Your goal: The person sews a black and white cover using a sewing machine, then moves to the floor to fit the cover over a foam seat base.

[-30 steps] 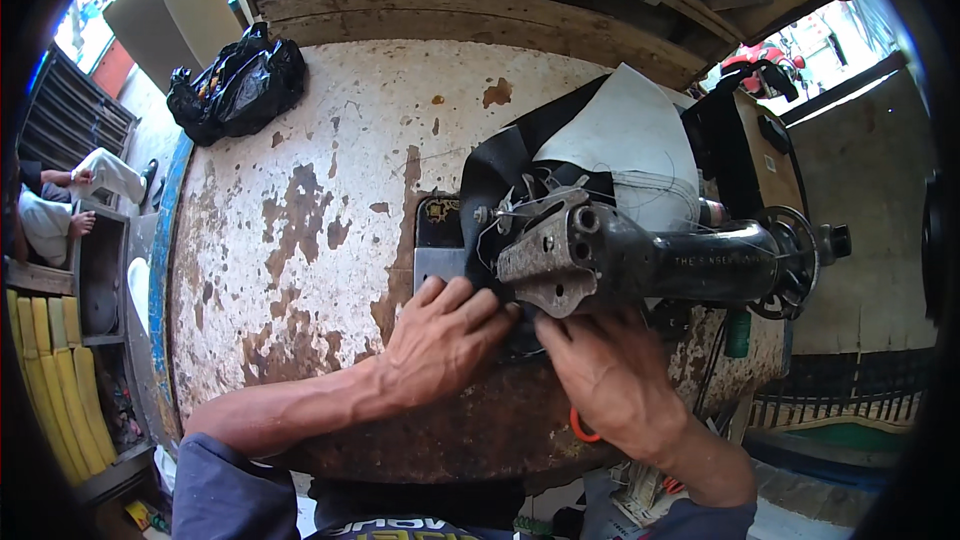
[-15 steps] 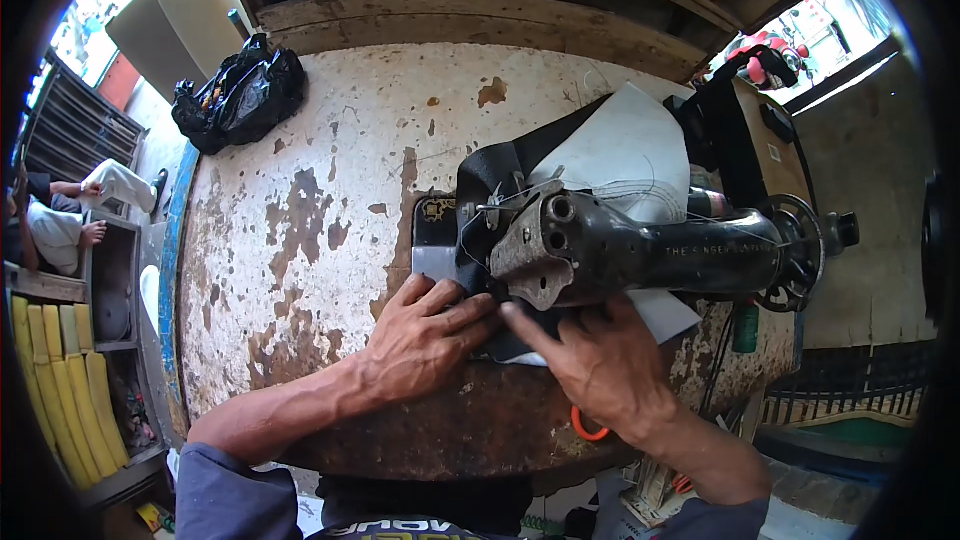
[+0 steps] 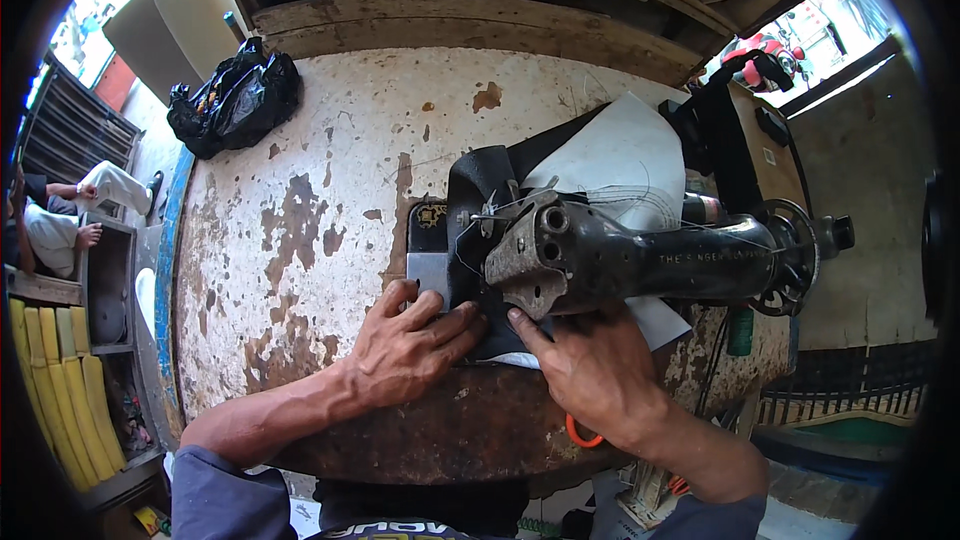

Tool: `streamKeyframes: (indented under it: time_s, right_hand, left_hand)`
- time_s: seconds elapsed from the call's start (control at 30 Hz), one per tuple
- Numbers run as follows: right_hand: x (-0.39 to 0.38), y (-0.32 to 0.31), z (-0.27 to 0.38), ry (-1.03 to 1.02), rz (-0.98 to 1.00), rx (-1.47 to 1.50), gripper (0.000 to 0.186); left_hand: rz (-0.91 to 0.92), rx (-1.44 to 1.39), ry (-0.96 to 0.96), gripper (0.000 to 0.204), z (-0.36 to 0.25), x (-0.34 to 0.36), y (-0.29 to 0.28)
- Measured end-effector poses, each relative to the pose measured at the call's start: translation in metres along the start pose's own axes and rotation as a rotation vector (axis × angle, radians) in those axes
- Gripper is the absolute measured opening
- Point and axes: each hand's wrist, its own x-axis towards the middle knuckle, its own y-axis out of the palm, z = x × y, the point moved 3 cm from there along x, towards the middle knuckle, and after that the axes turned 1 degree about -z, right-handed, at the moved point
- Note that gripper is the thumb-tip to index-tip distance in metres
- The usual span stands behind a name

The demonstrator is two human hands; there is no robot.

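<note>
An old black sewing machine (image 3: 665, 262) stands on the worn table, with black material (image 3: 480, 168) running under its head. A white sheet (image 3: 610, 155) lies behind the arm, and another white corner (image 3: 660, 320) shows below it. My left hand (image 3: 405, 345) has curled fingers on the black material at the front of the steel bed plate (image 3: 426, 268). My right hand (image 3: 590, 365) grips the material just right of the head, thumb visible and other fingers partly hidden under the arm. Orange scissor handles (image 3: 580, 430) show beside my right wrist.
A black plastic bag (image 3: 233, 95) sits at the back left of the table (image 3: 300, 120). Wooden boards (image 3: 470, 20) border the back. Beyond the left edge a person (image 3: 60, 235) sits near yellow foam pieces (image 3: 60, 390). A green cylinder (image 3: 740, 330) is by the machine.
Both hands and the black material have shifted slightly left in view. A white corner has come out below the machine arm at the right, and more white edge shows between my hands.
</note>
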Motion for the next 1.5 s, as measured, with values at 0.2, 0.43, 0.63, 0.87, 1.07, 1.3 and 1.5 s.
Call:
streamKeyframes:
  time_s: [0.2, 0.43, 0.63, 0.87, 1.07, 1.3, 1.5]
  right_hand:
    - [0.004, -0.001, 0.003, 0.023, -0.043, 0.017, 0.043]
    - [0.007, 0.006, 0.002, 0.022, 0.01, 0.026, 0.047]
    - [0.009, 0.012, 0.005, 0.076, 0.039, 0.079, 0.049]
    - [0.011, 0.009, 0.01, 0.095, 0.031, 0.019, 0.047]
    - [0.014, 0.011, 0.01, 0.099, 0.001, -0.009, 0.046]
    - [0.018, 0.011, 0.016, 0.163, 0.0, 0.022, 0.044]
    - [0.014, 0.015, 0.02, 0.165, -0.088, -0.022, 0.037]
  left_hand:
    - [-0.009, -0.016, -0.029, 0.041, 0.007, 0.003, 0.001]
    - [0.001, -0.04, 0.008, 0.035, 0.025, 0.01, 0.0]
    - [-0.005, -0.02, 0.032, 0.033, 0.035, 0.014, 0.0]
    - [-0.032, -0.046, 0.063, 0.031, 0.042, 0.018, -0.001]
    - [-0.058, -0.054, 0.073, 0.031, 0.049, 0.021, 0.003]
    - [-0.065, -0.067, 0.1, 0.028, 0.058, 0.023, 0.006]
    - [-0.082, -0.145, -0.017, 0.031, 0.004, 0.021, 0.002]
